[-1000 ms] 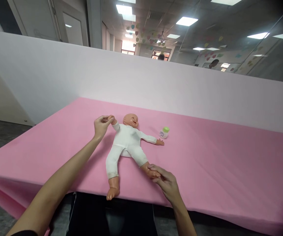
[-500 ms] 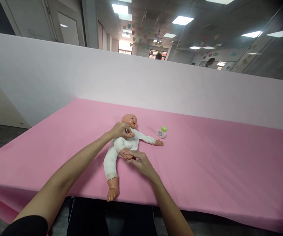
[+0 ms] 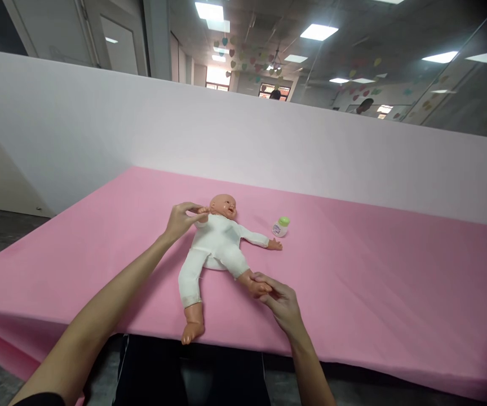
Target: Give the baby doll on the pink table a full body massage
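A baby doll [image 3: 217,237] in a white suit lies on its back on the pink cloth, its head away from me. My left hand [image 3: 183,219] grips the doll's hand on the left, beside its head. My right hand [image 3: 280,299] is closed on the doll's foot on the right, with that leg stretched outward. The doll's other leg lies straight toward the front edge, and its other arm extends to the right. Near that arm's hand stands a small jar [image 3: 281,226] with a green lid.
A pink cloth [image 3: 374,293] covers the table, whose front edge is close to my legs. Behind it runs a white partition [image 3: 311,152]. Beyond the partition, the heads of two people show in the room.
My left hand has moved the doll's hand from its chest out to the left, beside the head. My right hand has drawn the doll's foot from its belly outward to the right.
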`<state>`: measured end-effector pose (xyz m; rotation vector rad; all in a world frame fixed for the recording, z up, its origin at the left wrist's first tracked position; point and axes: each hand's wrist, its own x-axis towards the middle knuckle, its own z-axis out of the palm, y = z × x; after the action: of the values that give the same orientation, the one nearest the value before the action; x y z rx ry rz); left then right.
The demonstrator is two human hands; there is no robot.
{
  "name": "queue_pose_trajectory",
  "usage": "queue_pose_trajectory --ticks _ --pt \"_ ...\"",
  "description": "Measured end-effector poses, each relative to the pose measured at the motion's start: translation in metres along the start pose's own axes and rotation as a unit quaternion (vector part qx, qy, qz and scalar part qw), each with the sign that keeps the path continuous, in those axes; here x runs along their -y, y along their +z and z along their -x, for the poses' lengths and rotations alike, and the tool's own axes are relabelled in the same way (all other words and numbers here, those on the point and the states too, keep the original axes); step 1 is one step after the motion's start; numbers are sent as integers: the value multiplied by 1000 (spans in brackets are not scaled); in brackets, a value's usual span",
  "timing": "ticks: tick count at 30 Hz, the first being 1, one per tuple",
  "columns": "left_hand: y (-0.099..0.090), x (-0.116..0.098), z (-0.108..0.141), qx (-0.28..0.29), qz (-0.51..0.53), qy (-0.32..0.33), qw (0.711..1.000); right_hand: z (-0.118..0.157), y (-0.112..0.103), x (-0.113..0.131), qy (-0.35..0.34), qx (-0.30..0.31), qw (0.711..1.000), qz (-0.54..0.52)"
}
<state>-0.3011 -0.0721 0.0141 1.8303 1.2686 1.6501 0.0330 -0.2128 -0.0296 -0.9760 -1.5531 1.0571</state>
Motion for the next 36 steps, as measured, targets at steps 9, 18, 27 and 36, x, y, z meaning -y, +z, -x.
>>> queue_pose_trajectory --ticks 9,18,27,36 --pt "-39 32 44 -194 55 -206 958 64 -19 -18 76 -1 993 88" --pt "-39 24 30 -234 65 -196 950 42 -24 -20 41 -39 997 58" --pt "29 -5 -8 59 -71 44 995 -31 22 28 -40 84 994 65" --pt "53 0 -22 208 -165 115 957 -64 62 13 -51 149 986 55"
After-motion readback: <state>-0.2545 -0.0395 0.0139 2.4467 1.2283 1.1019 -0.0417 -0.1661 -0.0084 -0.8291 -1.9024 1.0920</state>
